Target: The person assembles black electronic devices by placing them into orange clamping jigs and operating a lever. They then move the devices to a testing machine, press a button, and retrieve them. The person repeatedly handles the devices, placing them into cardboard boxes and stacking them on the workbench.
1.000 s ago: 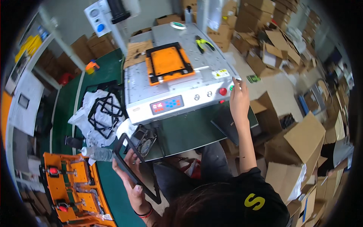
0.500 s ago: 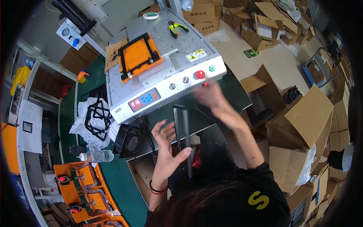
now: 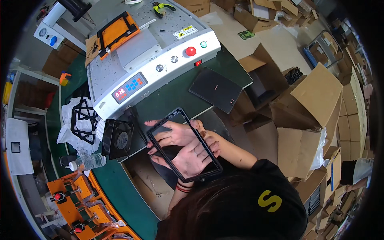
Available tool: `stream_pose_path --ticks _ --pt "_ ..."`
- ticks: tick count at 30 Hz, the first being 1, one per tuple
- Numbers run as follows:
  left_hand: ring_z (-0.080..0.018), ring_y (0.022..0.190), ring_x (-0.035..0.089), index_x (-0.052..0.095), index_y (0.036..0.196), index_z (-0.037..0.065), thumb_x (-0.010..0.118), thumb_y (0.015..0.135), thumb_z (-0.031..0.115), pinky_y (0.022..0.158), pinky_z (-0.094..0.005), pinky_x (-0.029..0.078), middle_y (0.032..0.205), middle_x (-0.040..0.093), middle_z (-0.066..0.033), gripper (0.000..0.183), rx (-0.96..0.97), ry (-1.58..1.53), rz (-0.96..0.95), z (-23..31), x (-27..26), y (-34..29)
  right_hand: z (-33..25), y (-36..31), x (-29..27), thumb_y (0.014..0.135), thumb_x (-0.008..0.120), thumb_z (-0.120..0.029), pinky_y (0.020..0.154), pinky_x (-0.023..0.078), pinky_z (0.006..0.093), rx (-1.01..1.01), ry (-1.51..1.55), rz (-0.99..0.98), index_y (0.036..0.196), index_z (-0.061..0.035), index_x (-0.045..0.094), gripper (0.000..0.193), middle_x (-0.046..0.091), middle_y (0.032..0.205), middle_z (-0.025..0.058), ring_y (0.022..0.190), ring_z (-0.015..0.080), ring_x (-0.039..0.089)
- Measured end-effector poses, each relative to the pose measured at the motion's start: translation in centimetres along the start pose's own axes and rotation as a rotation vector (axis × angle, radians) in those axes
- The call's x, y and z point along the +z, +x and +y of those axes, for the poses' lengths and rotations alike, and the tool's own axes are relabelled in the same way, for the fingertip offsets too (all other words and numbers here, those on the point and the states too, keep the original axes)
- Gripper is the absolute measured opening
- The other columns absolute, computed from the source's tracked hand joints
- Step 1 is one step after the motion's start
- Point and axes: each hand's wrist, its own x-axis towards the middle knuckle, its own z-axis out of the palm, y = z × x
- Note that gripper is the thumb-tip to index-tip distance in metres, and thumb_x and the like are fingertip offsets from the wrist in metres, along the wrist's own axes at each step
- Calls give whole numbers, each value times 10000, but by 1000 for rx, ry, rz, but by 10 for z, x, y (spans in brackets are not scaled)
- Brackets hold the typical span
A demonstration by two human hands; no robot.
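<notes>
A thin black rectangular frame (image 3: 203,175) is tilted between my hands, and its opening shows both palms behind it. My left hand (image 3: 191,161), a red band on its wrist, lies under the lower half, palm up; its fingertips curl at the right side of the frame. From the right, my right hand (image 3: 180,135) reaches across the upper half, fingertips at the left side and thumb at the right side. Both hands are closed on the frame. Just beyond, a flat black panel (image 3: 216,89) lies on the green table top.
A white machine (image 3: 160,74) with buttons and display carries an orange fixture (image 3: 118,34) and green-handled pliers (image 3: 162,9). Left are a black fan (image 3: 118,139), black frames (image 3: 83,120) on white wrapping, a clear bottle (image 3: 91,162) and orange clamp fixtures (image 3: 74,200). Open cardboard boxes (image 3: 316,86) stand right.
My right hand has come back from near the machine's front buttons and grips the frame. The frame, earlier edge-on in my left hand, is turned to show its opening. The view has shifted.
</notes>
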Motion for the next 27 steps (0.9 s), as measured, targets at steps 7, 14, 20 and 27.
stream_pose_path --ticks 7,14,20,27 --pt "-455 1288 329 27 1450 -58 617 481 868 1098 -567 202 1425 295 -245 1465 -340 481 671 23 17 -23 -73 -100 -38 734 702 -468 1067 259 566 234 -2104 851 1345 -202 505 695 415 1331 274 1284 423 351" --pt "-466 1321 287 30 1451 -71 603 470 884 1115 -574 165 1482 201 -268 1484 98 279 101 46 8 -28 -89 -126 -48 708 762 -399 1039 341 477 356 -1918 788 1326 -186 521 696 392 1355 252 1220 414 415" --pt "-444 1332 282 106 1449 -74 570 587 849 1140 -478 195 1501 184 -244 1345 223 623 397 51 36 -4 -118 -125 -54 721 753 -401 1042 337 462 413 -1772 717 1328 -213 519 677 411 1328 249 1206 424 413" --pt "-418 1307 328 146 1452 -64 449 673 859 1104 -432 257 1514 224 -159 1246 444 902 527 69 16 28 -124 -91 -14 862 569 -273 1028 359 342 157 -585 724 1273 23 536 508 577 1250 138 1130 223 528"
